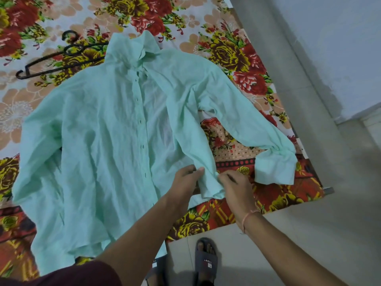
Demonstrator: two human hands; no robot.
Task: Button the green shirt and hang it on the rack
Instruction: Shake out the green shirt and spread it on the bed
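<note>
A pale green shirt (99,129) lies spread face up on a flowered bedsheet, collar at the far end, front placket with its buttonholes running down the middle, the front lying open. Its right sleeve stretches out toward the bed's right edge. My left hand (183,182) pinches the lower hem corner of the shirt's right front panel. My right hand (235,184) pinches the same fabric edge just to the right. A black hanger (61,56) rests on the sheet beyond the shirt's left shoulder, partly under the collar.
The flowered bedsheet (237,58) covers the bed, whose right edge runs diagonally beside a grey floor (309,234). A foot in a grey sandal (206,259) stands on the floor near the bed's corner. A pale wall (329,48) rises at the right.
</note>
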